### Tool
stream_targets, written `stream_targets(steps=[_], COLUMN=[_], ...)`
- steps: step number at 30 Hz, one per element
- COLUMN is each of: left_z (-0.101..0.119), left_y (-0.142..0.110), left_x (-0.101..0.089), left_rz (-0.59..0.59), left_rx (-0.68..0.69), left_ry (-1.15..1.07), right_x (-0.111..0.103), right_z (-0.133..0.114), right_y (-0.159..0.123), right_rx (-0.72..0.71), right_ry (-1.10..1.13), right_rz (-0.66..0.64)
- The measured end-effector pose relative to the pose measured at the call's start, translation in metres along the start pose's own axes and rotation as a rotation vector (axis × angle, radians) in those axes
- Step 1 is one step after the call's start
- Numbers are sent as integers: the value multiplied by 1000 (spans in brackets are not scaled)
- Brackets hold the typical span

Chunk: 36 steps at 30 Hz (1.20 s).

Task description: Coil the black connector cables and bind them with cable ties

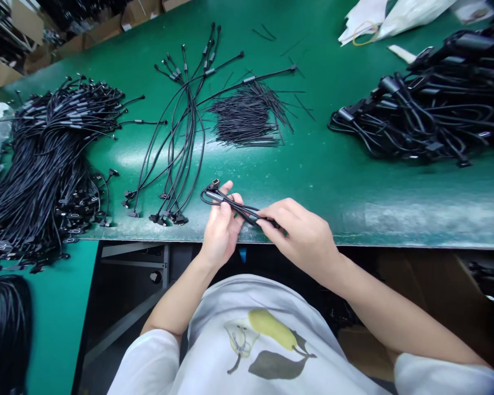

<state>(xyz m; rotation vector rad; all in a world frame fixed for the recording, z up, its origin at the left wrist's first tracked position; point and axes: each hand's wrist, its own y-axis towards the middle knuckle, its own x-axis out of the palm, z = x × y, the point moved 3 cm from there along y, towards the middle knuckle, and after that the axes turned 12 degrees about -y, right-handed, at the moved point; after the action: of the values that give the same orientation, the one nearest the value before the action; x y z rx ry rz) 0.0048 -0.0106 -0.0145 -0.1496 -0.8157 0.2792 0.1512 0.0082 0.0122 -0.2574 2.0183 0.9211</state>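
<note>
A black cable (247, 210), folded into a narrow bundle, is held over the front edge of the green table. My left hand (224, 225) grips it near the end where a connector plug shows, its thumb pressed on the cable and some fingers stretched behind. My right hand (300, 233) pinches the other end between thumb and fingers; that end is partly hidden. Just beyond the hands lies a pile of short black twist ties (247, 115). Left of them, several loose black cables (185, 137) with connectors at both ends are spread lengthwise.
A large heap of straight cables (53, 142) fills the table's left side. At the right lies a pile of folded cables (428, 109). White plastic bags (395, 19) sit at the far right. Another cable coil (8, 323) rests on the lower-left green surface. Cardboard boxes (102, 30) stand beyond the table.
</note>
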Motion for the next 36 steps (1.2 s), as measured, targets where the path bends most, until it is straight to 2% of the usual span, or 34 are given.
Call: stream_targets(steps=[5, 9, 13, 22, 30, 33, 36], left_z=[-7, -10, -13, -16, -16, -16, -13], left_y=[-3, -7, -8, -9, -12, -8, -3], left_x=[11, 14, 16, 10, 14, 11, 1], left_rz=[-5, 69, 42, 4, 26, 57, 66], left_rx=[40, 128, 119, 129, 134, 144, 212], left_ry=[-181, -203, -227, -249, -196, -87, 90], right_x=[9, 11, 12, 18, 23, 24, 19], right_z=[-16, -28, -33, -34, -40, -36, -20], right_y=[-3, -4, -4, -7, -7, -3, 7], right_rx=[-62, -47, -50, -94, -89, -72, -40], right_ry=[-185, -264, -294, -336, -388, -368, -140], right_rz=[102, 176, 225, 230, 222, 154, -58])
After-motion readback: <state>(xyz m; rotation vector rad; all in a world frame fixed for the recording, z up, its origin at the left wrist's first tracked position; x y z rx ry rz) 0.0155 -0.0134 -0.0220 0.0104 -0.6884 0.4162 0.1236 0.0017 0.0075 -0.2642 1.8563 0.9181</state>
